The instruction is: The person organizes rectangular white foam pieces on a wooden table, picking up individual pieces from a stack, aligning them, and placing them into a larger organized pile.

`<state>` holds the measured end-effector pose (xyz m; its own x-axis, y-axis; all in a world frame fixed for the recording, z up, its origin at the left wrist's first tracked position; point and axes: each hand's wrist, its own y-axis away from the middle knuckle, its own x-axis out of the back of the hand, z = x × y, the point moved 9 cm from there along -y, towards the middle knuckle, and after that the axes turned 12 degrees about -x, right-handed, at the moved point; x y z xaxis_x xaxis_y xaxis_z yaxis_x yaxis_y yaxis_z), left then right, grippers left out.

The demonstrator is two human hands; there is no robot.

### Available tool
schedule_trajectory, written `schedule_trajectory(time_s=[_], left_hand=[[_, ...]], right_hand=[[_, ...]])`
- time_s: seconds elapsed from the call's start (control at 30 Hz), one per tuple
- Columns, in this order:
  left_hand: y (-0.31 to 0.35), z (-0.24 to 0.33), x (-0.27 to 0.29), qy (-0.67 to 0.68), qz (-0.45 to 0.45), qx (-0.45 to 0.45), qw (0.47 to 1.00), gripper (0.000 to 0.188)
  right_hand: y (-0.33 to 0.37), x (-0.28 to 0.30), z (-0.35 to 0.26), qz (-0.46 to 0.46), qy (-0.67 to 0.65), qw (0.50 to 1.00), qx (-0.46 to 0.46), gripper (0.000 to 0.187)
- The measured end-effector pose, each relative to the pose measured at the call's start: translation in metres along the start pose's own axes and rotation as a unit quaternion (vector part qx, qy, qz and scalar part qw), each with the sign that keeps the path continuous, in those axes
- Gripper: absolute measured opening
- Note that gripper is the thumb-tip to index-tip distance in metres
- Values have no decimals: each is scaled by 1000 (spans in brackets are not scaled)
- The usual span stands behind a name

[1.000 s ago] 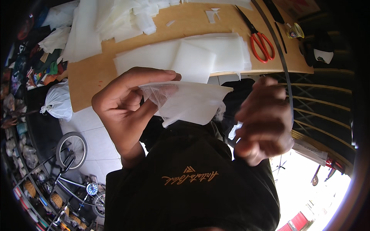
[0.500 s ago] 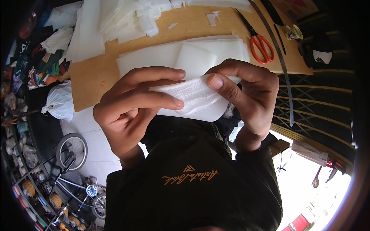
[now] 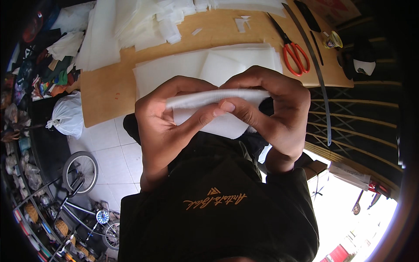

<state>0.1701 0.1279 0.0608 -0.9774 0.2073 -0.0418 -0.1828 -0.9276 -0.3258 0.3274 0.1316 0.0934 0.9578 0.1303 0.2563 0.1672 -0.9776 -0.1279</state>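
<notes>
A piece of white fabric (image 3: 196,99), its upper edge folded into a narrow band, is stretched between my two hands in front of my chest. My left hand (image 3: 159,118) pinches the fold, thumb in front and fingers behind. From the other side my right hand (image 3: 279,107) grips it the same way, and the two thumb tips meet near the middle of the band. Below the thumbs hangs the fabric's loose lower part. Just beyond my hands, a stack of white sheets (image 3: 168,65) lies on the wooden table (image 3: 100,98).
Orange-handled scissors (image 3: 296,56) and a long metal ruler (image 3: 322,83) lie at the table's right, near a small cup (image 3: 333,40). More white sheets (image 3: 135,22) cover the far side. At left are a tied white bag (image 3: 67,114) and a bicycle (image 3: 80,172).
My left hand has shifted right and its thumb has come round to the front, beside my right thumb. The fabric's wrinkled upper part is now folded into a flat, straighter band.
</notes>
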Motion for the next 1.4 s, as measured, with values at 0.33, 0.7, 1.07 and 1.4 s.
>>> schedule_trajectory(time_s=[0.33,0.7,1.07,1.4], left_hand=[[16,-33,-17,6,-165,-23,986,34],[19,-79,106,-28,27,147,988,25],[8,-114,145,-332,134,118,926,29],[21,-103,160,-316,161,107,929,26]], right_hand=[[8,85,-38,282,25,957,67,20],[1,181,68,455,127,877,-84,30],[-8,125,159,329,254,894,-165,24],[6,132,162,368,259,874,-183,24]])
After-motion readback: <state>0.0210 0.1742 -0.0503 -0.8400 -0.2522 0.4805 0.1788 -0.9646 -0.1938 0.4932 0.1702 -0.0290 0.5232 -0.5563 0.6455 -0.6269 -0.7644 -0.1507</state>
